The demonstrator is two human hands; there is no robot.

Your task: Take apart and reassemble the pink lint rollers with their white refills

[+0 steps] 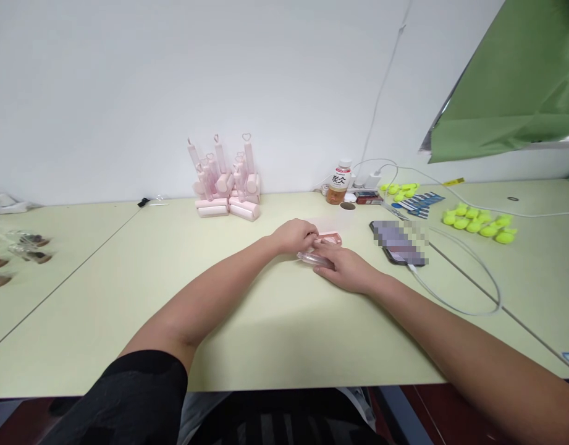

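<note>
Both hands meet over the middle of the table. My left hand has its fingers curled in a pinch against the fingers of the other hand; what they grip is hidden. My right hand is closed over a clear, pale pink plastic piece, long and rounded, which pokes out to the left under the fingers. Just behind the fingers lies a pink tray-like piece with a pale inside, partly covered by both hands. Against the wall stand several pink handles with heart-shaped loops, among pink-and-white rollers.
A brown bottle stands by the wall, near a dark table hole. To the right lie a phone on a white cable, blue cards and yellow-green pieces. Bagged small items lie far left.
</note>
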